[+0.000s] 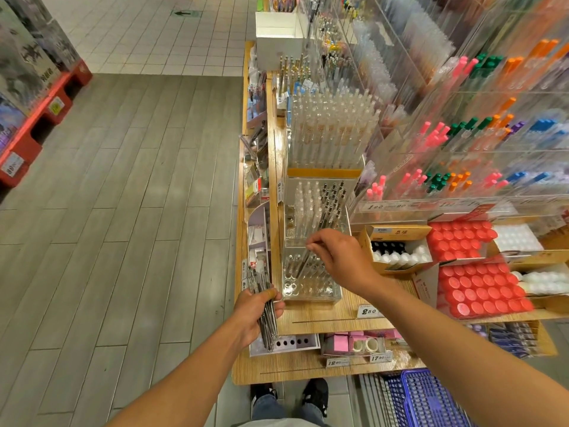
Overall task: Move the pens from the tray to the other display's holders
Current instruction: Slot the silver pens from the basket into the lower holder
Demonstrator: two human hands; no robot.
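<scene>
A stationery shop aisle with grey plank flooring runs along a wooden bench (323, 315) crowded with clear acrylic pen displays. At the bench's near left edge the left hand (257, 312) has its fingers (278, 305) clenched round a bundle of pens (267, 315), which slants down past the palm; how many pens it holds is hard to make out. Farther right, the right hand (338, 257) pinches a single pen (303, 263) between thumb and fingertips, its lower end down among the tubes of the clear holder (311, 291); glare hides which tube. A blue basket (431, 399) is cut off at the near right.
</scene>
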